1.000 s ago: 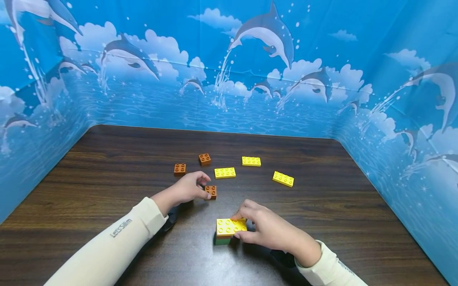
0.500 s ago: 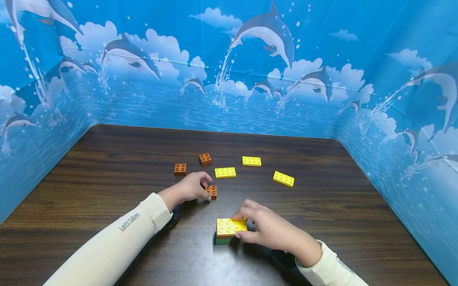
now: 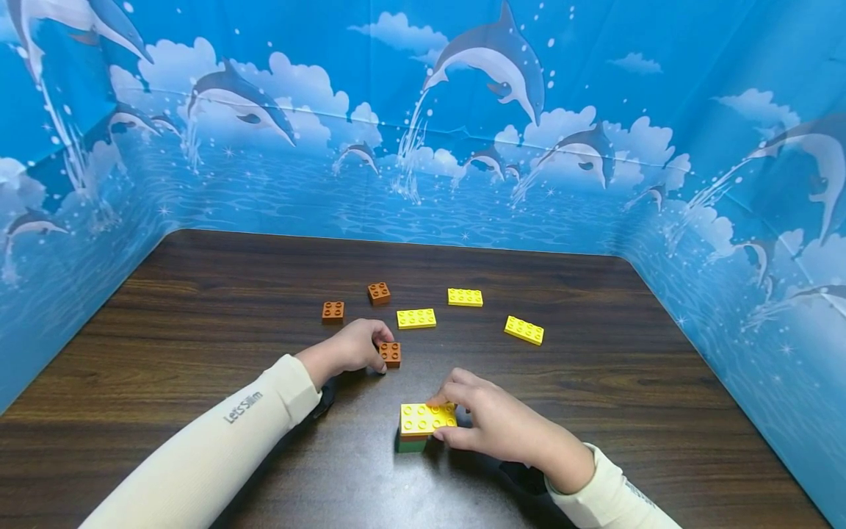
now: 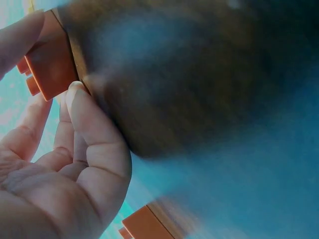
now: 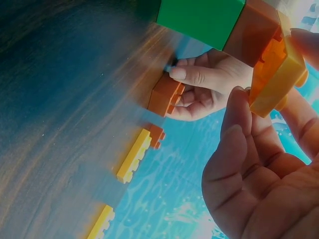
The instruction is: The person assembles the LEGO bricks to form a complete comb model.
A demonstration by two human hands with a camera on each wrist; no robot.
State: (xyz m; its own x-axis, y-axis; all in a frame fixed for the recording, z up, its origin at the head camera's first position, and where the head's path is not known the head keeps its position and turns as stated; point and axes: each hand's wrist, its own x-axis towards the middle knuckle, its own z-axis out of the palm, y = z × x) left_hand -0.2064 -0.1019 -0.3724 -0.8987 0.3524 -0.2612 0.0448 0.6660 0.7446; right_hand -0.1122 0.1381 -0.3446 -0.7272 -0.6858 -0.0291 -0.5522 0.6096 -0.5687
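Note:
My left hand [image 3: 349,346] pinches a brown two-by-two toy brick [image 3: 391,355] on the table, thumb on the near side and a finger on the far side. In the left wrist view the same brown brick [image 4: 54,59] sits between the fingertips. Nearer the front stands a small stack: a green brick [image 5: 202,20] at the bottom, a brown brick [image 5: 251,31] on it and a long yellow brick [image 3: 416,420] on top. The yellow brick juts past the brown one, showing its hollow underside in the right wrist view. My right hand [image 3: 492,420] grips this overhanging end between thumb and fingers.
Two more brown bricks lie farther back, one at the left [image 3: 333,313] and one behind it [image 3: 379,294]. Three flat yellow bricks, a left one [image 3: 416,319], a far one [image 3: 465,297] and a right one [image 3: 524,330], lie on the dark wood table [image 3: 628,411]. A dolphin-print curtain [image 3: 317,169] borders the table.
My left hand has shifted slightly right and its fingers have closed in on the brown brick. The right hand and the stack stay where they were.

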